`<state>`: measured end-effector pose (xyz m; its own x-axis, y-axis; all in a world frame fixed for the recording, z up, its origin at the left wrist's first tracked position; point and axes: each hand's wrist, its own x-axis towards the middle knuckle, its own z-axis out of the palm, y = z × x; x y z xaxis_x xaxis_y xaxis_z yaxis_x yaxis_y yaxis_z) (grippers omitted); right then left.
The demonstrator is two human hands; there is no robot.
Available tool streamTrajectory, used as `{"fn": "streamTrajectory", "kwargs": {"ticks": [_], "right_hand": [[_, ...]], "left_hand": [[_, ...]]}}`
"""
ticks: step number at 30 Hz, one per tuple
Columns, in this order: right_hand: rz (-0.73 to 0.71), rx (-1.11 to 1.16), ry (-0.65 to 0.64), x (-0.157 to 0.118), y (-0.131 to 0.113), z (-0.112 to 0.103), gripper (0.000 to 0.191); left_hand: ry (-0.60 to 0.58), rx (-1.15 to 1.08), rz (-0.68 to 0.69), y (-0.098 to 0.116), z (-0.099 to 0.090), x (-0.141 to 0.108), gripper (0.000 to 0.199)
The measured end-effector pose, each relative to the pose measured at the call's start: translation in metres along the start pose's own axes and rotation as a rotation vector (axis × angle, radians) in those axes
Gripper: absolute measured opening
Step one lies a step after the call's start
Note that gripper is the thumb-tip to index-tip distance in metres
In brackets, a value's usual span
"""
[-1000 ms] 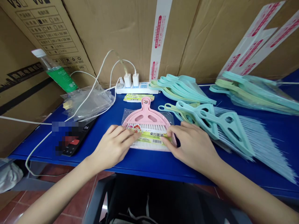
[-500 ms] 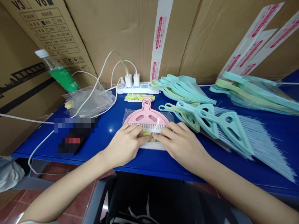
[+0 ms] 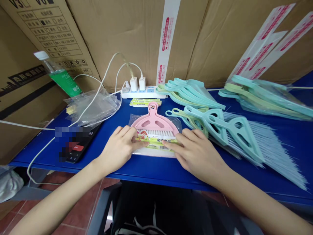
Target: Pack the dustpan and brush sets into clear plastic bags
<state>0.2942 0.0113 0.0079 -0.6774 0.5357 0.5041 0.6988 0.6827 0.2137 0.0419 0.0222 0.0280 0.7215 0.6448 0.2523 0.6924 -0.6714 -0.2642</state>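
A pink dustpan and brush set (image 3: pixel 156 122) in a clear plastic bag lies flat near the table's front edge, its handle pointing away from me. Across the lower part, below the white bristles, runs a yellow-green printed label (image 3: pixel 153 141) with mushrooms and a barcode. My left hand (image 3: pixel 121 146) holds the left side, fingers curled at the edge and thumb stretched along the label. At the right side, my right hand (image 3: pixel 195 148) grips the set with bent fingers, its thumb side pressing on the label. The fingertips at the edges are partly hidden.
Several mint and green brushes (image 3: pixel 225 130) lie to the right, with dustpans (image 3: pixel 190 93) behind and bagged sets (image 3: pixel 269 98) farther right. A power strip (image 3: pixel 144 93), spare labels (image 3: pixel 145 102), plastic bags (image 3: pixel 95 104), a bottle (image 3: pixel 62 78), a phone (image 3: pixel 81 143) and white cables surround the left and back.
My hands have slid apart along the label, the left one leftward and the right one rightward. More of the label's print shows between them. The pink set stays in place.
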Motion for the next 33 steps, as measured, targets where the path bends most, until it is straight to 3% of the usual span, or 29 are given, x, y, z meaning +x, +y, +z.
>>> {"fn": "streamTrajectory", "kwargs": {"ticks": [3, 10, 20, 33], "right_hand": [[0.0, 0.022, 0.008, -0.001, 0.002, -0.002, 0.032], [0.026, 0.107, -0.006, -0.002, 0.006, -0.002, 0.031], [0.12, 0.27, 0.004, -0.005, 0.011, -0.011, 0.031], [0.117, 0.154, 0.079, -0.003, 0.014, -0.011, 0.029]], "left_hand": [[-0.004, -0.007, -0.017, -0.007, 0.0, -0.006, 0.038], [0.152, -0.045, -0.018, -0.017, 0.001, -0.015, 0.045], [0.165, -0.1, -0.087, -0.021, -0.001, -0.018, 0.05], [0.25, -0.13, -0.102, -0.02, 0.002, -0.019, 0.049]]}}
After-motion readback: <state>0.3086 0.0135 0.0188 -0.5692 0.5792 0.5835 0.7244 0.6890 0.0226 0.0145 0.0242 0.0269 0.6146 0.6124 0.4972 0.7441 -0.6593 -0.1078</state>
